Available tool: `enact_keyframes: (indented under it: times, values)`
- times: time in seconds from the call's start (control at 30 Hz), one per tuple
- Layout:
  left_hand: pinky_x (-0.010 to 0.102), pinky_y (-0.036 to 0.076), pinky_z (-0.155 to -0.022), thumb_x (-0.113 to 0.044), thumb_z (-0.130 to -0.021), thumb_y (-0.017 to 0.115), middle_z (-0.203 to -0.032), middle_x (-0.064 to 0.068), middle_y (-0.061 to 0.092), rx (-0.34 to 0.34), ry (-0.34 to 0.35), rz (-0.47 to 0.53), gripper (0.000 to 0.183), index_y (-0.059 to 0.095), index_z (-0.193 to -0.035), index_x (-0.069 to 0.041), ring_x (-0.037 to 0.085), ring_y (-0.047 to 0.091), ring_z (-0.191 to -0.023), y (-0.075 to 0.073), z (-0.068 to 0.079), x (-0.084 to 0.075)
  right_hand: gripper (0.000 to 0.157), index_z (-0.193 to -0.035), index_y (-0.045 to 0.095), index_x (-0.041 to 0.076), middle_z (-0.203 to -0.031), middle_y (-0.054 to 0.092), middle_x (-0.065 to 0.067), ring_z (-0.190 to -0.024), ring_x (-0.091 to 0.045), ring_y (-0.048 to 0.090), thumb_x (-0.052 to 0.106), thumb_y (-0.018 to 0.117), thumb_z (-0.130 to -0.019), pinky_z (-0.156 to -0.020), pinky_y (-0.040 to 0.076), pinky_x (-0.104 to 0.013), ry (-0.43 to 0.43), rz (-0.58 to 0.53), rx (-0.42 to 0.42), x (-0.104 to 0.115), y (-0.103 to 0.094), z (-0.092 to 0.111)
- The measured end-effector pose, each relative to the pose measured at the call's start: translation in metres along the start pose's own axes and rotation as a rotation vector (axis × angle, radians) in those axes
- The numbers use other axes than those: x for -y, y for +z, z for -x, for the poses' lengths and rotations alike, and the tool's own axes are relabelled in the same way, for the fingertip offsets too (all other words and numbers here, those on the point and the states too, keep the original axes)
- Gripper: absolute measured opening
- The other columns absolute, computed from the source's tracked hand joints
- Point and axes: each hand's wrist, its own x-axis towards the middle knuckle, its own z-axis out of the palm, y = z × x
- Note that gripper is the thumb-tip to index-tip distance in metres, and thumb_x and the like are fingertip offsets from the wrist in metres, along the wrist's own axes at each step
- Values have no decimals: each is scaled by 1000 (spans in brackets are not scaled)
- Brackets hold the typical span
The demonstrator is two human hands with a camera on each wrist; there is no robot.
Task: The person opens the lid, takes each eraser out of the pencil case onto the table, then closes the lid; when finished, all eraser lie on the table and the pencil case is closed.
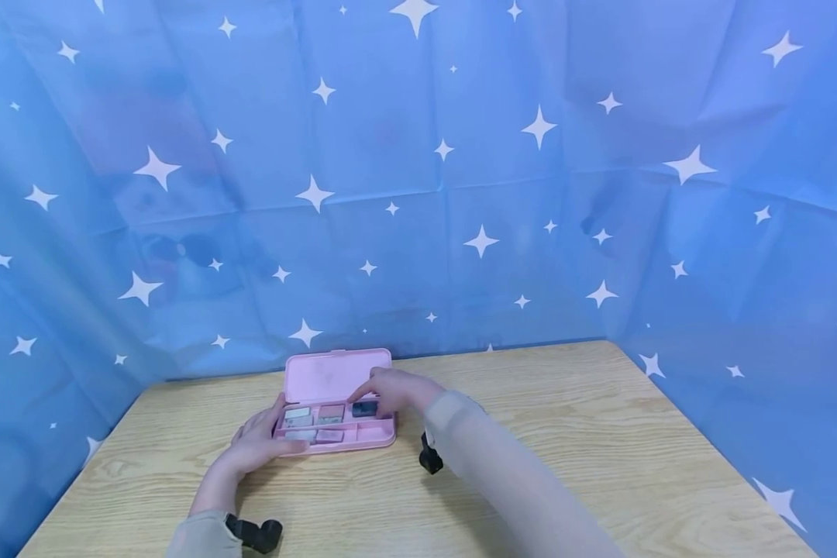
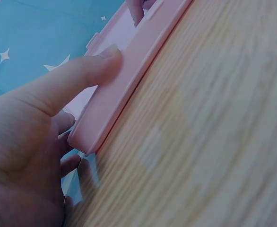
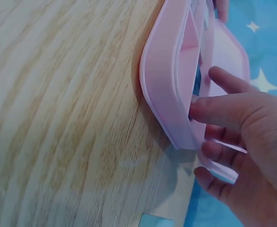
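Observation:
A pink plastic case lies with its lid raised at the back of the table. At the case's left end, my left hand grips the corner; its thumb presses the front rim and the other fingers lie along the side. My right hand reaches into the right rear compartment. Its thumb and index finger hold a dark rectangular block at its two ends. Further left in the case sit several small blocks, among them a pink-topped one, a whitish one and a lilac one.
The case stands on a wood-grain table. Close behind it hangs a blue curtain with white stars, which also runs along both sides. Black wrist mounts show at both sleeves.

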Motion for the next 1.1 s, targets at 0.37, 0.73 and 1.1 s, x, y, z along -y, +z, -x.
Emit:
enact_keyframes:
  times: [0.37,0.73,1.1]
  values:
    - [67,-3,-107,-47,-74,79,-155,30,10,2,4,-2,117,4,-156,-8,52,3,-139,0,-2,0,59,-127,64,40,-107,50,-2,-84,-11,49,-1,70,-84,-75,43,-20,34,-14,-7,1,3,0]
    - [68,0,-106,-45,-75,79,-155,30,12,4,13,-12,115,5,-156,-8,52,5,-139,0,0,-3,59,-126,65,38,-101,48,1,-84,-11,48,-4,65,-85,-75,41,-19,22,-2,-18,1,5,1]
    - [67,-2,-108,-46,-75,79,-155,31,11,5,10,-8,117,5,-156,-6,52,4,-139,-1,0,-2,49,-127,64,36,-106,48,1,-93,-10,47,8,71,-87,-86,42,-21,-9,42,-12,1,4,4]
